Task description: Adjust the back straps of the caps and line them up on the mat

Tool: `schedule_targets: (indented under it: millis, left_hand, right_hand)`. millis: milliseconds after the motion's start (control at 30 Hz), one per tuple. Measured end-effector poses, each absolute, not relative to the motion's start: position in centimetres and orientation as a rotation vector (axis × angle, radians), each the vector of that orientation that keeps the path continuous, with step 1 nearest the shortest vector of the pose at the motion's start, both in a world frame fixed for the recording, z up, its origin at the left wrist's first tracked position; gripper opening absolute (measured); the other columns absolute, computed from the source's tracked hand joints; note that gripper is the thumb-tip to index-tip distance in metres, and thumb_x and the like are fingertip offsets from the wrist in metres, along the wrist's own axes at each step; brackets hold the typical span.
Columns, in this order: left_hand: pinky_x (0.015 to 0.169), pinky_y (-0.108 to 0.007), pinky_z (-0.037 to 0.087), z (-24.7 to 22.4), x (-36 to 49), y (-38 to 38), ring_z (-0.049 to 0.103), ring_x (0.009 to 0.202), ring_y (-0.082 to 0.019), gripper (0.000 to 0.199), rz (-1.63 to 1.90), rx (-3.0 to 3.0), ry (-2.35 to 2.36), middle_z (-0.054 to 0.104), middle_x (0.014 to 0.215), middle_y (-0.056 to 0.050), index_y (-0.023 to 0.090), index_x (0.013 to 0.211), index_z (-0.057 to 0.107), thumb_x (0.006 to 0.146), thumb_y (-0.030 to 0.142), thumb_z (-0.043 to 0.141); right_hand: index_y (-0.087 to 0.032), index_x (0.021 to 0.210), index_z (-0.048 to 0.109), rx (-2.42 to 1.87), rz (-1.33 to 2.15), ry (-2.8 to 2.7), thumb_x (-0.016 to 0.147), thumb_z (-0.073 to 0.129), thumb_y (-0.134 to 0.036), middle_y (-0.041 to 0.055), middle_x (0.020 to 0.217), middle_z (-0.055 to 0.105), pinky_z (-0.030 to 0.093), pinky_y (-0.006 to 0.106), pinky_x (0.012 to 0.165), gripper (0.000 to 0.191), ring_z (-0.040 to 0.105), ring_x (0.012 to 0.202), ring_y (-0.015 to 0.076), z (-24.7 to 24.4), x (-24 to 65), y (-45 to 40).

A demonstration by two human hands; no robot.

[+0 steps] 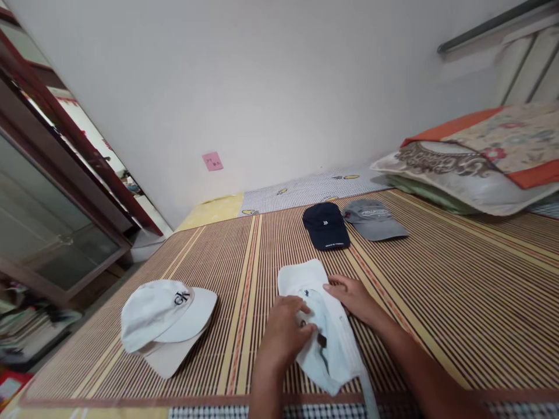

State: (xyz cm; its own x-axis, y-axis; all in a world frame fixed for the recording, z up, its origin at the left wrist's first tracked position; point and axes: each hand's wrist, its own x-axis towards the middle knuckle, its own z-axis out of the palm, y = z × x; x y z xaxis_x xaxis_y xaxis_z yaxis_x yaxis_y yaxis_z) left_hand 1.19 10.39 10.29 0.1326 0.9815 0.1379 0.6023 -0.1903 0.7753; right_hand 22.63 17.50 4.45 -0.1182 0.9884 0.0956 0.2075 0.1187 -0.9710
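A pale white cap (332, 331) lies on the striped mat (236, 273) in front of me, its brim pointing away and its strap trailing toward the near edge. My left hand (286, 331) is on the cap's left side, thumb and fingers apart over the fabric. On the right side, near the brim, my right hand (351, 297) touches the cap's edge with its fingertips; whether it pinches the fabric is unclear. To the left sits a white cap with black letters (157, 314), overlapping a beige cap (168, 355) beneath it.
Farther back, a navy cap (325, 224) and a grey cap (373, 218) lie side by side. Stacked pillows (480, 157) are at the back right. A wall (279, 99) with a pink note (212, 161) stands behind the mat. Glass-panelled doors (56, 215) are at the left.
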Motion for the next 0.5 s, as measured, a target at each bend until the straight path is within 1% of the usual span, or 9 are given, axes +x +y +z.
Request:
schedule_targets:
  millis: [67,167,200,233,300,333,367,433,500]
  left_hand:
    - [0.101,-0.048,0.045,9.4,1.4,11.0,0.061,0.11,-0.034,0.017,0.953,1.86,1.595,0.073,0.101,-0.01,0.024,0.086,0.076,0.072,0.015,0.077]
    - [0.102,-0.043,0.043,8.1,0.7,12.2,0.06,0.113,-0.031,0.012,1.155,1.68,1.871,0.067,0.109,-0.011,0.021,0.086,0.07,0.077,0.013,0.071]
    - [0.099,-0.043,0.045,7.6,0.3,12.6,0.061,0.11,-0.03,0.013,1.187,1.592,1.949,0.066,0.108,-0.011,0.02,0.086,0.068,0.077,0.012,0.07]
    - [0.093,-0.042,0.047,7.1,-0.1,12.9,0.064,0.102,-0.029,0.014,1.186,1.516,1.991,0.067,0.103,-0.01,0.02,0.086,0.066,0.076,0.011,0.069]
    - [0.077,-0.036,0.049,6.3,-0.8,13.4,0.065,0.078,-0.024,0.016,1.131,1.434,1.977,0.066,0.081,-0.004,0.02,0.085,0.064,0.074,0.009,0.068]
    - [0.069,-0.033,0.047,6.0,-1.1,13.7,0.063,0.067,-0.021,0.017,1.113,1.406,1.952,0.063,0.07,0.0,0.021,0.083,0.063,0.072,0.007,0.067]
    - [0.063,-0.03,0.045,5.7,-1.3,13.8,0.06,0.06,-0.019,0.019,1.109,1.385,1.924,0.059,0.063,0.003,0.021,0.082,0.063,0.071,0.006,0.067]
    - [0.06,-0.027,0.043,5.4,-1.6,14.2,0.058,0.057,-0.017,0.023,1.148,1.358,1.876,0.057,0.059,0.006,0.021,0.083,0.063,0.068,0.003,0.065]
    - [0.06,-0.026,0.044,5.4,-1.9,14.5,0.06,0.059,-0.017,0.026,1.216,1.336,1.835,0.057,0.059,0.006,0.02,0.09,0.065,0.069,0.004,0.064]
  right_hand:
    - [-0.017,0.095,0.073,-1.222,1.086,-1.499,0.077,0.066,-0.045,0.003,0.065,0.071,0.048,0.031,0.053,0.033,0.065,0.059,0.0217,4.6,22.4,17.4]
    - [-0.018,0.087,0.072,-1.22,1.045,-1.494,0.075,0.065,-0.038,-0.003,0.055,0.06,0.044,0.03,0.054,0.024,0.058,0.055,0.019,4.7,22.2,17.4]
    - [-0.019,0.087,0.072,-1.218,1.031,-1.489,0.075,0.065,-0.037,-0.0043,0.053,0.057,0.043,0.03,0.054,0.023,0.056,0.054,0.0183,4.6,22.1,17.4]
    - [-0.018,0.09,0.073,-1.216,1.019,-1.484,0.076,0.065,-0.037,-0.0051,0.053,0.055,0.043,0.03,0.055,0.024,0.055,0.054,0.018,4.6,22.0,17.4]
    - [-0.018,0.097,0.074,-1.206,1.01,-1.481,0.077,0.067,-0.036,-0.0049,0.054,0.057,0.045,0.03,0.057,0.028,0.056,0.055,0.0188,4.3,21.8,17.4]
    - [-0.018,0.1,0.074,-1.197,1.013,-1.485,0.076,0.069,-0.035,-0.0041,0.056,0.059,0.046,0.03,0.058,0.029,0.058,0.057,0.0196,4.1,21.7,17.4]
    - [-0.019,0.1,0.075,-1.186,1.018,-1.493,0.075,0.07,-0.033,-0.0031,0.058,0.062,0.047,0.031,0.058,0.029,0.06,0.059,0.0204,3.9,21.7,17.5]
    - [-0.02,0.098,0.076,-1.169,1.019,-1.502,0.071,0.072,-0.029,-0.0014,0.062,0.067,0.049,0.031,0.059,0.029,0.063,0.062,0.0214,3.5,21.7,17.7]
    - [-0.02,0.102,0.075,-1.172,0.995,-1.491,0.071,0.07,-0.027,-0.0007,0.065,0.069,0.05,0.031,0.061,0.032,0.064,0.064,0.0211,3.0,22.0,18.1]
